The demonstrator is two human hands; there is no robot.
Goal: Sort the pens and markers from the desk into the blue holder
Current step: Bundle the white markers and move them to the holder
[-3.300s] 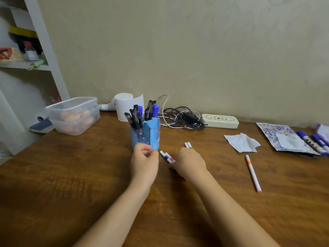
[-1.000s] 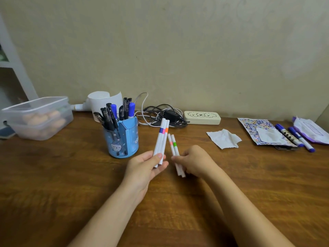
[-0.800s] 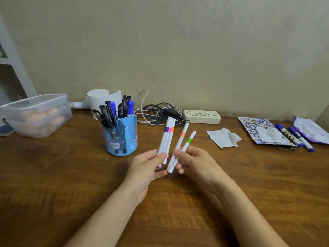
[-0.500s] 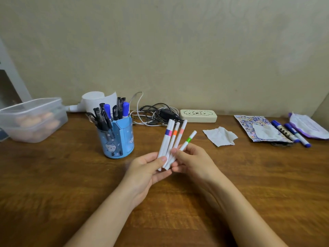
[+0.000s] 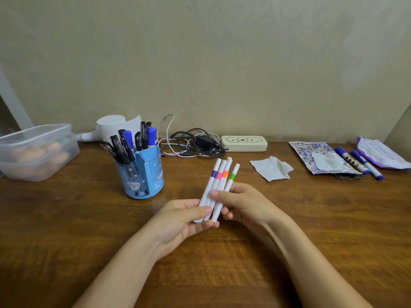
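White markers (image 5: pixel 219 187): 4, no readable labels | both hands closed around them, left hand (image 5: pixel 182 221), right hand (image 5: pixel 246 205)

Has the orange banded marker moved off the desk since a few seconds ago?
Yes. The orange banded marker is off the desk, bundled in both hands, left of the tissue.

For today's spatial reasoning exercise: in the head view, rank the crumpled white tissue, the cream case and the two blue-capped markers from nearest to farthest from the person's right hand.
From the right hand:
1. Crumpled white tissue, just beyond it, slightly right.
2. Cream case, by the wall.
3. Two blue-capped markers, far right.
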